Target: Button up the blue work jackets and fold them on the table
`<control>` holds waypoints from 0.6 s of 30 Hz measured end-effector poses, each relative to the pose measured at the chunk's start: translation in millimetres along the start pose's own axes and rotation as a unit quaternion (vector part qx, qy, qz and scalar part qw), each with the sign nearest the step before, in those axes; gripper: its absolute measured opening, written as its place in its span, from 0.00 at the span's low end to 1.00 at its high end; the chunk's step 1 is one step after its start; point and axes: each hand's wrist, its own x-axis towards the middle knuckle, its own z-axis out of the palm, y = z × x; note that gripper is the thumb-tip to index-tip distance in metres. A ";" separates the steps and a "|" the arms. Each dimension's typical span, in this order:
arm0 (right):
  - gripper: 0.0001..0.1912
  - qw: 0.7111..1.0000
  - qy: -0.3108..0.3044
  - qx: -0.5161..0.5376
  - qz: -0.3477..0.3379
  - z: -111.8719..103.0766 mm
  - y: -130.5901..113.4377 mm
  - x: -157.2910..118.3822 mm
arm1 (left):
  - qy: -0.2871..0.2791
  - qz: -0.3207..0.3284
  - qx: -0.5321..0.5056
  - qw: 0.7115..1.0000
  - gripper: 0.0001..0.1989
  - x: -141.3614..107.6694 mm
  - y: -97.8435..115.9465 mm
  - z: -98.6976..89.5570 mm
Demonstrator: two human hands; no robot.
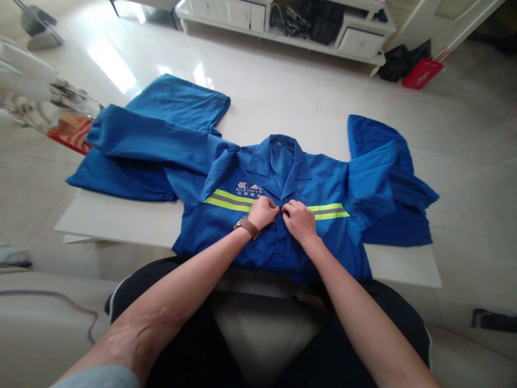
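Note:
A blue work jacket (323, 237) with a collar and a yellow-green and grey stripe lies face up on a white table (129, 226), its sleeves spread to both sides. My left hand (263, 213), with a brown-strapped watch (247, 227) at its wrist, pinches the front placket at stripe height. Close on its right, my right hand (298, 218) has its fingers closed on the placket's other side. The fingertips nearly meet, and whatever small part lies between them is hidden. White lettering shows on the chest above my left hand.
Folded blue cloth (177, 102) lies beyond the left sleeve, and more blue cloth (379, 134) lies under the right sleeve. A white cabinet (226, 16) stands across the floor. Black bags (398, 63) and a red bag (423, 73) are at the upper right.

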 end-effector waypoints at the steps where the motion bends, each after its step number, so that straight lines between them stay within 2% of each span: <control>1: 0.13 1.000 0.003 0.000 -0.002 0.5 0.4 0.0 | -0.001 -0.004 -0.006 1.000 0.06 0.7 -0.6 0.0; 7: 0.15 1.000 0.022 -0.009 -0.015 2.2 1.3 -3.0 | -0.004 -0.047 -0.063 0.997 0.04 4.3 -2.7 2.6; 18: 0.16 0.999 0.004 -0.038 0.006 -0.6 -4.0 -6.8 | 0.012 -0.037 -0.078 0.996 0.04 10.5 -12.1 9.6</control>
